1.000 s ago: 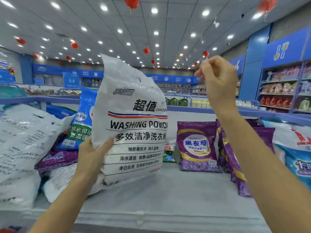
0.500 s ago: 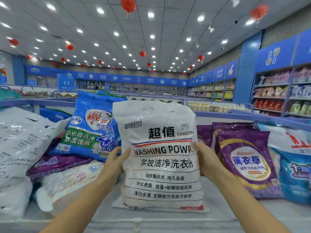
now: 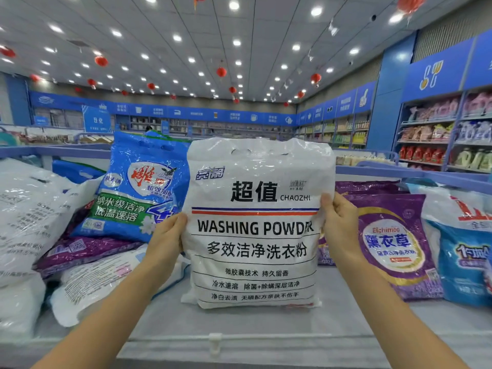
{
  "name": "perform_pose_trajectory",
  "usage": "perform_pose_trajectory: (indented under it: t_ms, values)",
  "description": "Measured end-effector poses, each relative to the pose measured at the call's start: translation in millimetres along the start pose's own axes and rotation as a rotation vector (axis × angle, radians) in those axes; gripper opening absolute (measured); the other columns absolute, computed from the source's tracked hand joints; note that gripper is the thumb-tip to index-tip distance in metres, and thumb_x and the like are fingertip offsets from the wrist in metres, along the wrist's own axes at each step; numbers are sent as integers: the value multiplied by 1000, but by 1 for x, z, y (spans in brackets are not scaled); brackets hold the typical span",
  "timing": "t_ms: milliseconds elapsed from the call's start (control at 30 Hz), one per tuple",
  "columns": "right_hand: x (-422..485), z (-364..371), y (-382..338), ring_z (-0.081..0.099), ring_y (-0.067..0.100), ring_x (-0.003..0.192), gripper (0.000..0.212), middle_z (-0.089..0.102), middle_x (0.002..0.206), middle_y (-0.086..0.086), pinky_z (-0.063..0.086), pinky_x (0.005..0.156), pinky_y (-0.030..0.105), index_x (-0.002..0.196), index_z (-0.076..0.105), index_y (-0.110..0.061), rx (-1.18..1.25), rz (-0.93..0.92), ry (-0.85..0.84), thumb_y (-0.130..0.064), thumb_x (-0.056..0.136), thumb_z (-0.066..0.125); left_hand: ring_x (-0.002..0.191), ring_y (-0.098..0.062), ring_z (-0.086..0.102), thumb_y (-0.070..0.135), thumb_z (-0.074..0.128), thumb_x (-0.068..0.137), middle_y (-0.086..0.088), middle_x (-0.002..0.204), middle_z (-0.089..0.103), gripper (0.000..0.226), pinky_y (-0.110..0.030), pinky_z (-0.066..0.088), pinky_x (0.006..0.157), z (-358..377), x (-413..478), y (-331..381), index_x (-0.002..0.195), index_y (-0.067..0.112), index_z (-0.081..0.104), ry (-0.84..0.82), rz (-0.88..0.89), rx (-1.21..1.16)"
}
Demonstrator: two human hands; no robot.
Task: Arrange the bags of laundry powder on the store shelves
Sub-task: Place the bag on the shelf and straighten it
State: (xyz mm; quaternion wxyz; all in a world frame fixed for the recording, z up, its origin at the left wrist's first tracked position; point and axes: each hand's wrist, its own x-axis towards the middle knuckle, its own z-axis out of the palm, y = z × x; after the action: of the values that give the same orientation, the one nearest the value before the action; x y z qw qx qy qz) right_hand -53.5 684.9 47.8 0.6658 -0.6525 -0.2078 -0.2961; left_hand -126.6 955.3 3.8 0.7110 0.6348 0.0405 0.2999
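**White washing-powder bag held upright on the shelf**

White plastic bags [image 3: 29,217] with small print slump in a pile at the far left of the grey shelf [image 3: 239,326]. Beside them a flat purple bag [image 3: 87,250] lies under a blue bag [image 3: 138,187] with a green band, which leans back and to the left. The left hand [image 3: 166,239] presses its palm to the left edge of the white "WASHING POWDER" bag [image 3: 255,235], fingers wrapped behind it (only the thumb side shows). That bag stands upright at the middle of the shelf, its bottom edge resting on the surface, its printed front facing the camera. The right hand [image 3: 339,225] grips the bag's right edge, thumb on the front, fingers curled out of sight behind. Just right, an upright purple lavender bag [image 3: 394,243] stands with more purple behind it, then a blue and white bag [image 3: 463,251] at the frame's edge.
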Motion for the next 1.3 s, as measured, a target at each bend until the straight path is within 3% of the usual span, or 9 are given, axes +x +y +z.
perform_pose_trajectory:
  t_ms: [133,233,367,533,633,933,1033,1133,1300]
  values:
    - [3,-10,6,68,10,83,26,73,88,-5,55,69,23,95,66,-19,243,60,-175,-22,100,41,104,-14,66,49,43,91,2,114,71,40,-37,49,83,-16,-5,-6,117,24,61,-242,-152,-114]
    - [1,-26,22,63,13,109,28,66,117,-10,55,81,30,126,51,-26,134,251,-530,-31,99,44,106,-23,66,60,80,54,-3,116,69,82,-45,49,93,-19,-16,-22,121,20,55,-422,-279,54]
    - [-27,-37,46,59,1,112,75,59,125,-22,53,83,21,133,29,-49,-87,458,-892,-44,72,73,99,-12,69,41,96,33,4,110,71,106,-27,56,80,-25,-20,-40,125,22,46,-498,-286,257]
    - [-43,-28,43,57,0,112,82,56,128,-15,50,87,17,140,30,-31,-74,402,-745,-39,71,74,102,-7,67,24,88,61,10,114,69,82,-30,54,89,-23,-22,-44,130,25,43,-466,-144,373]
    - [-52,-33,28,56,-2,113,78,58,123,-21,48,86,14,138,34,-32,-69,310,-645,-37,70,73,100,-7,67,9,80,73,9,114,69,68,-23,56,79,-16,-31,-31,128,28,45,-439,-72,314]
    - [-72,-118,-22,48,-18,112,64,51,119,-42,39,82,-1,131,31,-47,-40,56,-282,-37,80,67,69,-22,68,23,84,36,-7,75,74,67,-19,53,57,67,-71,1,96,2,64,-499,-41,98]
    - [-86,-171,-34,40,-23,116,61,43,122,-49,34,86,-4,130,28,-51,-104,18,-158,-41,83,64,76,-28,72,10,87,38,-15,86,75,70,-24,56,58,114,-100,-1,103,1,63,-574,-109,-54]
    - [-103,-239,-49,44,-18,117,58,48,123,-44,37,87,0,132,32,-44,-124,31,-59,-32,85,63,83,-30,72,22,96,37,-19,97,73,83,-27,57,59,168,-141,-5,110,2,62,-663,-187,-170]
    - [-137,-368,-86,40,-29,108,58,42,115,-55,36,80,-4,123,28,-61,-225,92,69,-47,78,62,88,-32,72,27,97,36,-15,101,73,86,-35,59,63,272,-221,-8,113,14,61,-802,-259,-240]
